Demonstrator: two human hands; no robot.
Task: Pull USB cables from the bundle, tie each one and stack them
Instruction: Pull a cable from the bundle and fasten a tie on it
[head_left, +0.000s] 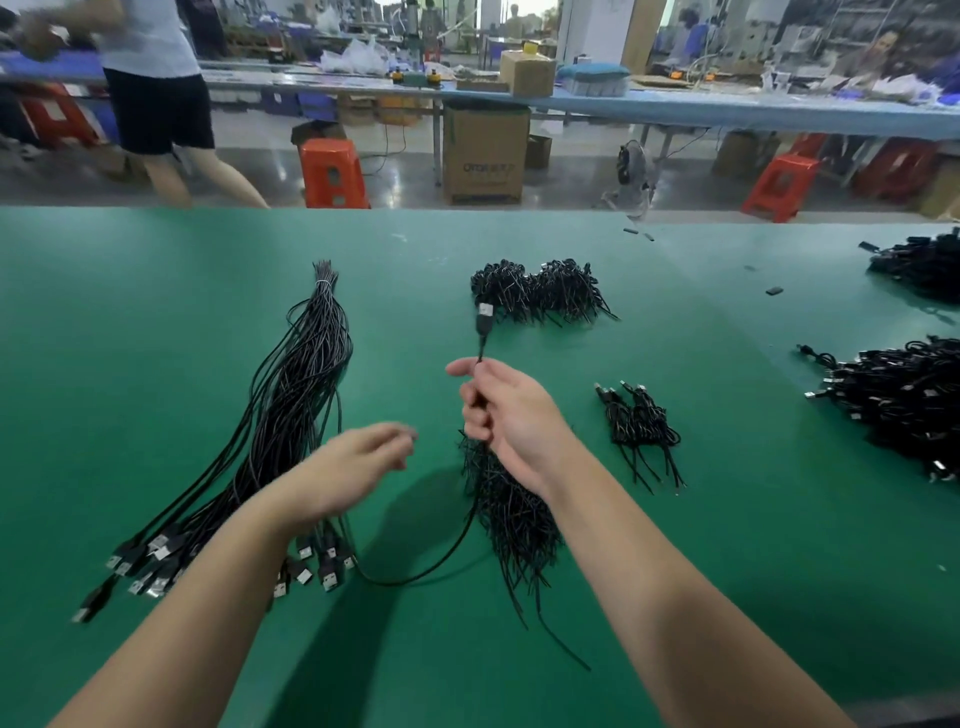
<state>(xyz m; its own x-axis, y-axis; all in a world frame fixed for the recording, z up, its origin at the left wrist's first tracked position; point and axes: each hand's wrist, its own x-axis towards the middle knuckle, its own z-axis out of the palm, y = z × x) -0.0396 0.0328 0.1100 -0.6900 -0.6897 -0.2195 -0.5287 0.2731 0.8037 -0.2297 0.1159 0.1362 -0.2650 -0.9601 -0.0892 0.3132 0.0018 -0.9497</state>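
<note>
Head view showed my right hand (511, 410) gripping one thin black USB cable (484, 325) plug-up above the green table (727, 519), left hand (358, 462) empty and loosely spread beside the long black cable bundle (291, 415), where I judged the trailing slack could snag.

Workshop interior. A green table (156, 312) fills the foreground. Beyond it lie a grey polished floor (405, 176), orange plastic stools (332, 174), a cardboard box (485, 153) under a long blue workbench (727, 109), and a small floor fan (631, 174). Daylight enters at the far end.
</note>
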